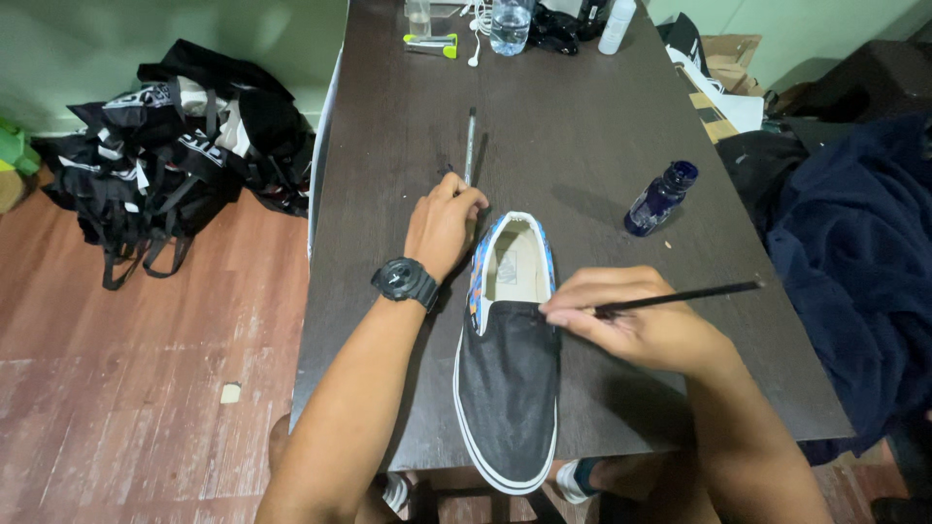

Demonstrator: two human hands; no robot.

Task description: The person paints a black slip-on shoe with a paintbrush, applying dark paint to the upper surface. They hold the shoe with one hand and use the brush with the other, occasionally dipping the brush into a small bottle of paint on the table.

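Note:
A black slip-on shoe (510, 388) with a white sole rim and a blue patterned heel band lies on the dark wooden table (582, 146), toe toward me. My left hand (442, 223), a black watch on its wrist, rests by the shoe's heel with fingers closed on the heel edge. My right hand (631, 315) is shut on a thin black paintbrush (680, 296), whose tip touches the shoe's right side near the opening.
A small dark blue bottle (660, 199) stands right of the shoe. A second brush (470, 146) lies further up the table. A clear water bottle (510, 24), earphones and small items sit at the far end. Black bags (165, 146) lie on the floor at left; dark cloth (854, 252) at right.

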